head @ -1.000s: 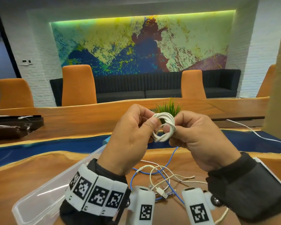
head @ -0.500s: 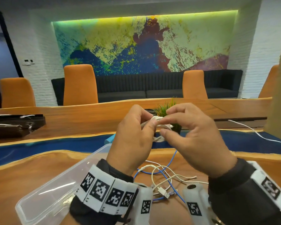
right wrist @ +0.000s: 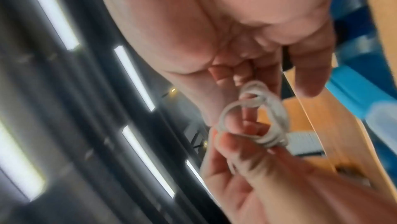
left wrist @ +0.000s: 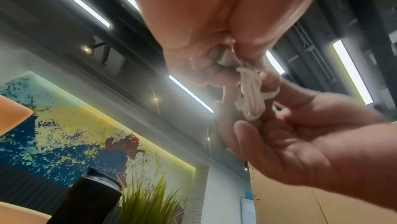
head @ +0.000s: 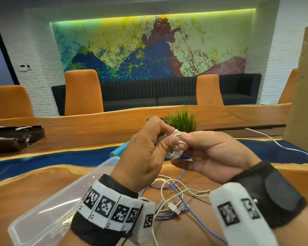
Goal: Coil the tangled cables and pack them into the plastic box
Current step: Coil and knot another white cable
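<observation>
Stretching across the lower part of the head view, the wooden table [head: 43, 189] is serving as the landmark for everything else, with a blue strip running through its top. Behind the table, orange chairs [head: 83, 93] and a dark sofa [head: 176, 96] are standing under a large painted wall panel [head: 149, 47]. At the table's right edge, a brown cardboard sheet [head: 302, 86] is rising upright. On the table's near left part, the clear plastic box [head: 48, 215] is lying open, its inside partly hidden by the left wrist. On the table just right of the box, the loose cables [head: 174, 197], white and blue, are lying tangled together. Farther back on the table, a small green plant [head: 182, 119] is standing beside a dark cup [left wrist: 86, 200].

Above the table and above the loose tangle, both hands are meeting in mid-air. The left hand [head: 146, 155] is holding its fingers curled, thumb and fingertips pinching the white coil [head: 176, 148]. The right hand [head: 213, 155] is pinching the same coil from the other side, thumb on top, the other fingers curled loosely underneath. The coil, a small bundle of white loops, is being held between the two hands, clear of the table and outside the box; the right wrist view is blurred, but one loop is sticking out sideways from the bundle [right wrist: 255, 117].
</observation>
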`<action>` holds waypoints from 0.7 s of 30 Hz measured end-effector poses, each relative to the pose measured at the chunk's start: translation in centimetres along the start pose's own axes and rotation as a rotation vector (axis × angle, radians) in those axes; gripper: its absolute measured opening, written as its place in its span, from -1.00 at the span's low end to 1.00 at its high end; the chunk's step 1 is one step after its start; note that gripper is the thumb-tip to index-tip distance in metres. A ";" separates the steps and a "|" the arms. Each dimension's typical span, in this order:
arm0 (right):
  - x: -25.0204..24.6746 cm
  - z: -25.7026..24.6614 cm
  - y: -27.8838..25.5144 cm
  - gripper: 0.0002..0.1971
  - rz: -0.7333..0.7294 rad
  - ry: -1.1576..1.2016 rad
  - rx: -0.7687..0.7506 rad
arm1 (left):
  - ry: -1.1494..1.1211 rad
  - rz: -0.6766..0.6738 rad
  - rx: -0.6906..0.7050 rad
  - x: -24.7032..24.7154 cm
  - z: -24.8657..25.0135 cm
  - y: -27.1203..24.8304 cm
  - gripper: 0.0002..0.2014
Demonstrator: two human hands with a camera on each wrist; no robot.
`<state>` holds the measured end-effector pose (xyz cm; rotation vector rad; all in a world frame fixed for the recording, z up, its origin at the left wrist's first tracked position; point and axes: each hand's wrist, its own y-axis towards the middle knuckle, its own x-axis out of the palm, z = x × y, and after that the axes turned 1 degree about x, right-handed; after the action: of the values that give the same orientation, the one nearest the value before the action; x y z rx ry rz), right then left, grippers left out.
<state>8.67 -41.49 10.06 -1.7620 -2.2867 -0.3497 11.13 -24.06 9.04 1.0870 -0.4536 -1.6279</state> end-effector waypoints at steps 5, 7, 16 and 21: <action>0.1 0.1 0.2 -0.81 -0.051 0.183 0.155 | 0.117 -0.156 -0.048 -0.7 0.4 0.1 -0.82; 0.4 0.3 0.1 -0.83 0.022 -0.008 0.099 | 0.233 -0.189 -0.059 -1.1 -0.1 0.2 -0.82; 2.8 -0.5 -1.5 -0.65 0.318 -1.355 -0.396 | 0.450 -0.219 0.069 -1.1 -0.7 0.1 -0.83; 0.7 -1.1 -1.1 -0.79 0.171 -1.069 -0.394 | 0.185 -0.217 -0.090 -1.7 -1.1 0.3 -0.95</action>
<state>7.43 -41.51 11.29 -2.8091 -2.7805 0.2924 12.20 -22.36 9.44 1.2385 -0.1425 -1.6990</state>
